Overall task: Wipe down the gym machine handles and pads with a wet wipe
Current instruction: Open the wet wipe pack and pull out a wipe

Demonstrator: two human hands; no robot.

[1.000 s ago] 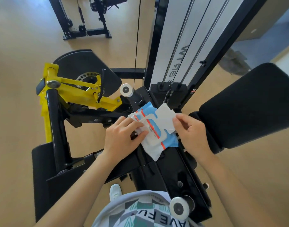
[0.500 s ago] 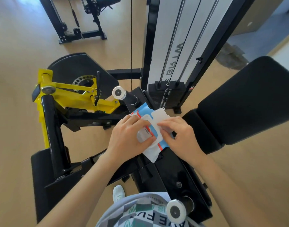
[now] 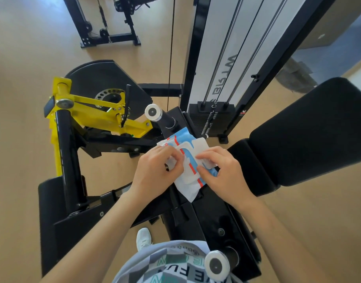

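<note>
A blue, white and red wet wipe packet (image 3: 188, 158) is held over the black seat pad (image 3: 214, 217) of the gym machine. My left hand (image 3: 157, 170) grips the packet's left side. My right hand (image 3: 218, 170) presses on the packet's right part, fingers on its white flap. A large black back pad (image 3: 310, 131) rises at the right. Two black handles with silver end caps stick out: one (image 3: 154, 112) beyond the packet, one (image 3: 216, 265) near my body. No loose wipe is visible.
A yellow lever arm (image 3: 97, 115) and a black roller pad (image 3: 68, 160) stand at the left. The white weight stack tower (image 3: 222, 58) with guide rods rises behind. Another black machine frame (image 3: 106, 23) stands far back on the tan floor. My white shoe (image 3: 143, 238) shows below.
My right hand has come down from the lifted flap onto the packet's right side, pressing the flap flatter. The view has shifted slightly; the packet stays over the seat.
</note>
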